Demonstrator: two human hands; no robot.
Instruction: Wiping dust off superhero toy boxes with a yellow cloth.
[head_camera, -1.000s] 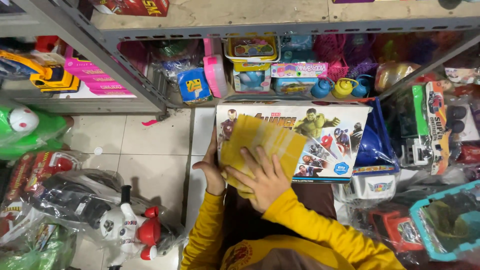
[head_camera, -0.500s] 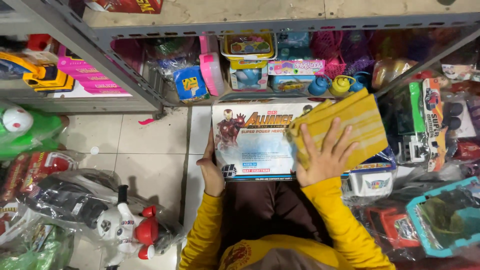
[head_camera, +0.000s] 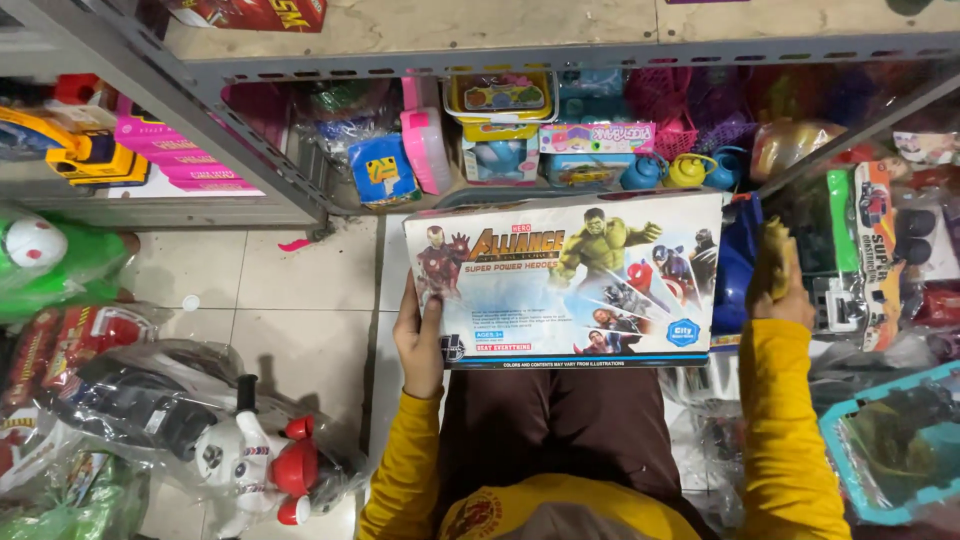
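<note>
A flat rectangular toy box (head_camera: 570, 275) with cartoon hero figures on its light face lies across my lap. My left hand (head_camera: 420, 335) grips its left edge, thumb on the face. My right hand (head_camera: 785, 290) is off the box at its right side, closed on a yellow cloth (head_camera: 775, 258) that is bunched and partly hidden behind the box edge. Both my sleeves are yellow.
A grey metal shelf (head_camera: 620, 45) runs above, with pink cases, small boxed toys and round toy pots (head_camera: 690, 170) beneath it. Bagged toys (head_camera: 240, 450) sit on the tiled floor at left. More packaged toys and a teal basket (head_camera: 890, 440) crowd the right.
My right hand swept the yellow cloth from the box's face rightward, off its right edge. The whole printed face now shows. My left hand stayed on the left edge.
</note>
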